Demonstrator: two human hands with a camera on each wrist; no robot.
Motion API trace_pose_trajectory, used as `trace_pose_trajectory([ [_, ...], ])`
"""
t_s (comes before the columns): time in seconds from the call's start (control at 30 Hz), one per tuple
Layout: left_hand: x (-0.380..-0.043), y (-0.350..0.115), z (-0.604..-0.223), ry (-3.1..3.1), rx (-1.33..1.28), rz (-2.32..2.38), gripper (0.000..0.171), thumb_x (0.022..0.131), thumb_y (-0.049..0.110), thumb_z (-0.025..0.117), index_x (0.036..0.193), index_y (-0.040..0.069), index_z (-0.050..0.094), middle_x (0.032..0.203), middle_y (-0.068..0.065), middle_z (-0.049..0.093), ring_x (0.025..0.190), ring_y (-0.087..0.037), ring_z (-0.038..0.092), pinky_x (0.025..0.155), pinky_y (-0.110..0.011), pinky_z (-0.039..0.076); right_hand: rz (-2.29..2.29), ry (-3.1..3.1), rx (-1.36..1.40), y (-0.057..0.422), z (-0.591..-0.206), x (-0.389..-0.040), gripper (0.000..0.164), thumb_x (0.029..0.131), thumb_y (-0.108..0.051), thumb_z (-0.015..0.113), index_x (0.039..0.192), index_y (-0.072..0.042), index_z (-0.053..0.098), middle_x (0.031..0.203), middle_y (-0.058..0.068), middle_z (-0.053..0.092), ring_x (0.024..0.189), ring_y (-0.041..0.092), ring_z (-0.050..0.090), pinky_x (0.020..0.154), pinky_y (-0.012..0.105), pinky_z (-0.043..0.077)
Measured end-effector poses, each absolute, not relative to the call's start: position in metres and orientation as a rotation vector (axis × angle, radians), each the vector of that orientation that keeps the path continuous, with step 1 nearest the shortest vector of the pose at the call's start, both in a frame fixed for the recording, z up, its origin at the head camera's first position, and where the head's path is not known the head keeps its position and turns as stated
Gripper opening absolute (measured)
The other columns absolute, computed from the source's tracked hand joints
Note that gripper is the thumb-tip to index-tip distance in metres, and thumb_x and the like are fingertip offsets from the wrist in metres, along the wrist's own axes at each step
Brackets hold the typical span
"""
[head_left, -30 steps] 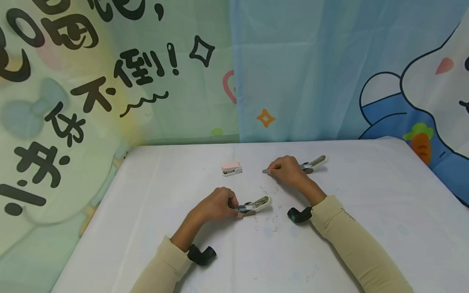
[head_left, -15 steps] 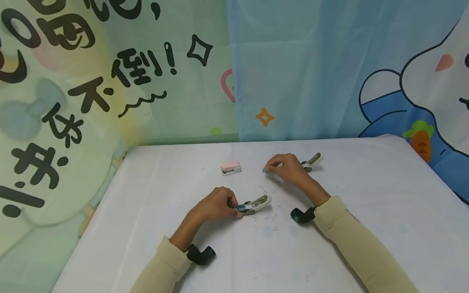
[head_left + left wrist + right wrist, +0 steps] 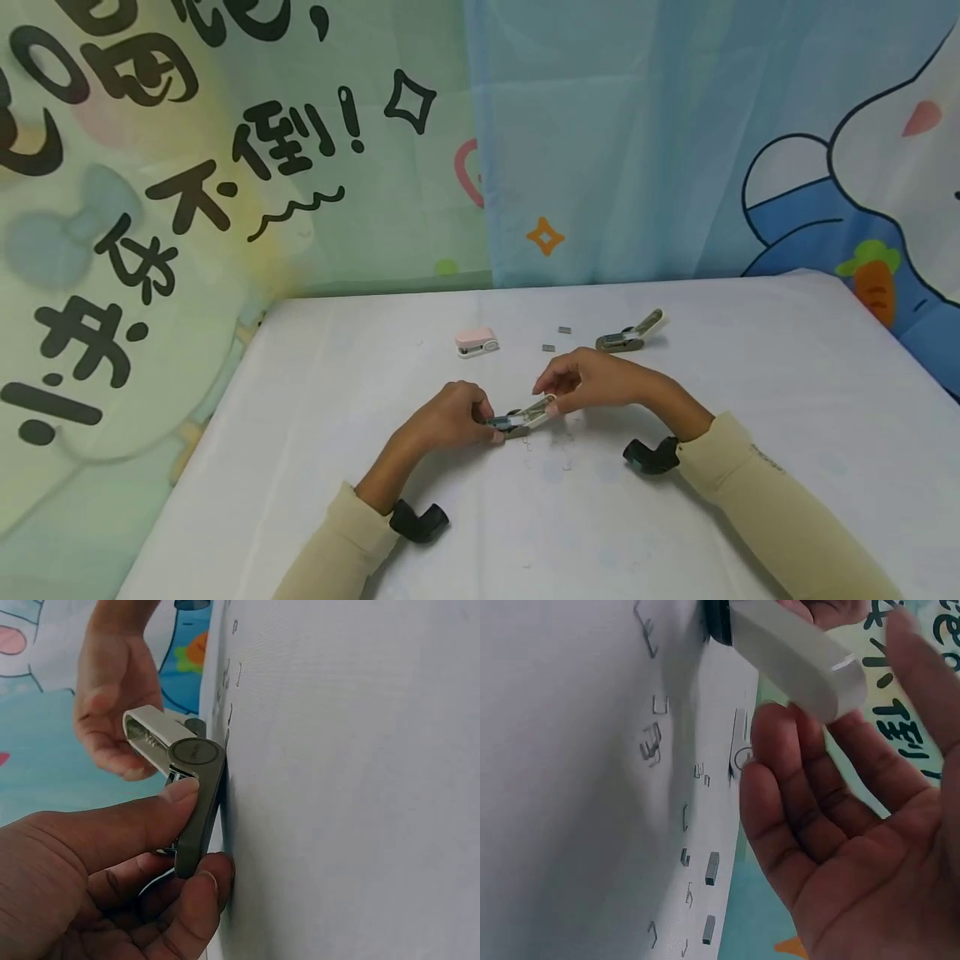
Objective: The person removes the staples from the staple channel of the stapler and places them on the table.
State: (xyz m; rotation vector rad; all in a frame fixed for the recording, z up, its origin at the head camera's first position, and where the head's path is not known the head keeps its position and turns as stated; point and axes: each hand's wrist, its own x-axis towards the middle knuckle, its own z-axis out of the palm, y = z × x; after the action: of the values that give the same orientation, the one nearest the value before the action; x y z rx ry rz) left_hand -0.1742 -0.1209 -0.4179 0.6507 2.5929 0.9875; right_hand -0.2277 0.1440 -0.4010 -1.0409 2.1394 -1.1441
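An unfolded stapler (image 3: 529, 415) with a pale cover swung up stands low over the table. My left hand (image 3: 452, 417) pinches its grey base (image 3: 199, 825) between thumb and fingers. My right hand (image 3: 600, 383) is at the raised cover. In the right wrist view its loosely bent fingers (image 3: 776, 750) are against or just beside the end of the white cover (image 3: 802, 664), and the thumb is apart from it. Two small staple strips, one nearer (image 3: 548, 347) and one farther (image 3: 564, 330), lie behind the right hand.
A second unfolded stapler (image 3: 622, 340) lies at the back right. A small pink-and-white stapler (image 3: 476, 342) stands at the back middle. Several loose bent staples (image 3: 652, 742) are scattered on the white tablecloth (image 3: 337, 375). Printed curtains hang behind the table.
My right hand has left a staple strip at the back and come nearer, to the cover of the stapler in my left hand. The left hand keeps its grip, nearly still.
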Motion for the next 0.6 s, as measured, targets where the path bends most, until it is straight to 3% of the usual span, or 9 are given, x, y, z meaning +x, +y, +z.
trace_pose_trajectory([
  [0.27, -0.176, -0.11, -0.424, 2.629, 0.614, 1.044, 0.017, 0.079, 0.018, 0.083, 0.082, 0.008, 0.069, 0.075, 0.005, 0.062, 0.064, -0.008, 0.053, 0.056, -0.024, 0.044, -1.083, 2.224, -1.065, 0.156, -0.398, -0.229, 0.017, 0.089, -0.008, 0.07, 0.106, -0.003, 0.071, 0.101, 0.005, 0.066, 0.083, 0.018, 0.061, 0.078, 0.033, 0.05],
  [0.6, -0.19, -0.076, -0.407, 2.744, 0.64, 1.051, 0.018, 0.081, 0.022, 0.081, 0.086, 0.007, 0.073, 0.073, 0.007, 0.064, 0.06, -0.006, 0.053, 0.053, -0.023, 0.042, -1.103, 2.359, -0.922, 0.194, -0.393, -0.24, 0.021, 0.093, -0.012, 0.067, 0.112, -0.004, 0.071, 0.115, 0.008, 0.065, 0.108, 0.026, 0.06, 0.087, 0.036, 0.049],
])
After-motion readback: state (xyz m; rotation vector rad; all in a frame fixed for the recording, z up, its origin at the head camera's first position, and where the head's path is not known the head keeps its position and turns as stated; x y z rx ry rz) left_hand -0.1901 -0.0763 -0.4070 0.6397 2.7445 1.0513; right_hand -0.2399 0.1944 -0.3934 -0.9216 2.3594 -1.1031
